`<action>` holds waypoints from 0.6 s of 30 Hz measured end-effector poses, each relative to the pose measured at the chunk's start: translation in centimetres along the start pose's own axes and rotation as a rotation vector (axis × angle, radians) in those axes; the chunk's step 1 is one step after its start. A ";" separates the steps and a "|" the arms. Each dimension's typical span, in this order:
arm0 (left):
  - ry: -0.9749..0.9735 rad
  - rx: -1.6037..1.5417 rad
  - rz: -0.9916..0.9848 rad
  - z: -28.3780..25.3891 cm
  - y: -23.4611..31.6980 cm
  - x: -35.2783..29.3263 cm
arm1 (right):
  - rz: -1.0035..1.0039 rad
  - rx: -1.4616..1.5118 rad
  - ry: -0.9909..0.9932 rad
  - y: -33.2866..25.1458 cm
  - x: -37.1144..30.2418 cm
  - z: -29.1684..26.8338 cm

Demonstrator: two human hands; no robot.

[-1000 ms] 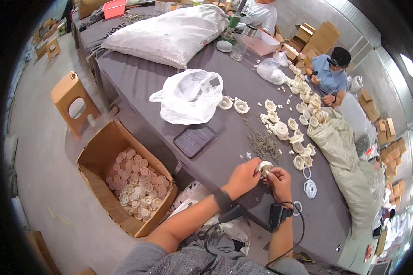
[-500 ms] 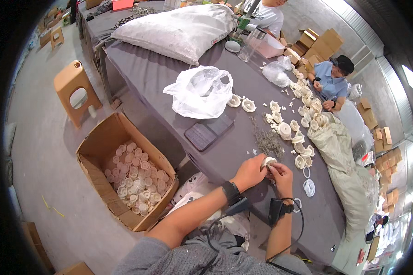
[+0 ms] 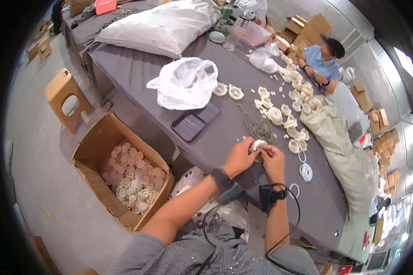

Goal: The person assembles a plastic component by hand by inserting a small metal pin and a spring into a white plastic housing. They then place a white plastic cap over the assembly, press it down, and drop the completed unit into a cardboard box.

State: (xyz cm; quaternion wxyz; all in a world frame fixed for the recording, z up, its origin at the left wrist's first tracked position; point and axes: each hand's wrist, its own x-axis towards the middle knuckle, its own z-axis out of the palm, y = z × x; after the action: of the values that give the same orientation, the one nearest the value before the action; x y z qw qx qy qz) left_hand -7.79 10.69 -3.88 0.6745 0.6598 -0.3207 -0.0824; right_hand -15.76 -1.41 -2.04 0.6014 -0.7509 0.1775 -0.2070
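Far left I see a stool point(image 3: 65, 98), nearer a cardboard box point(image 3: 96, 142) on the floor full of white round parts point(image 3: 132, 176). On the grey table point(image 3: 137, 75): white sack point(image 3: 163, 25) far, plastic bag point(image 3: 186, 82), dark tablet point(image 3: 196, 122) near it. My left hand point(image 3: 238, 157) and right hand point(image 3: 273, 159) are together near the table's near edge, both clamped on one small white part point(image 3: 257, 145). Just beyond it a pile of screws point(image 3: 257, 126), loose white rings point(image 3: 305, 170) right, then a big sack point(image 3: 339, 146). A person point(image 3: 321, 62) sits far right.
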 end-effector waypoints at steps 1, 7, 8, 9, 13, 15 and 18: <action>-0.017 -0.005 -0.011 0.0 -0.1 0.1 | -0.011 0.005 0.014 0.1 0.1 0.1; -0.054 -0.027 -0.033 -0.3 0.2 0.5 | 0.018 0.010 0.010 -0.2 0.2 -0.1; -0.058 -0.019 -0.002 -0.3 0.0 0.5 | 0.060 0.034 -0.014 -0.3 0.2 -0.3; -0.062 -0.009 0.029 -0.4 0.0 0.5 | 0.071 0.034 -0.005 -0.3 0.2 -0.3; -0.113 0.007 -0.021 -0.5 0.3 0.5 | 0.100 0.178 0.012 -0.4 -0.3 0.0; -0.115 0.005 -0.017 -0.3 0.2 0.4 | 0.089 0.262 0.004 0.0 -0.4 -0.1; -0.086 -0.016 -0.004 -0.3 0.2 0.3 | 0.092 0.272 0.016 0.0 -0.6 -0.1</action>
State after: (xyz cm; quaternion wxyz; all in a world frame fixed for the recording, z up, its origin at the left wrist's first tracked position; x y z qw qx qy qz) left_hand -7.44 10.74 -3.59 0.6652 0.6509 -0.3474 -0.1149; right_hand -16.29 -1.20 -2.09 0.7052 -0.6518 0.1866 -0.2075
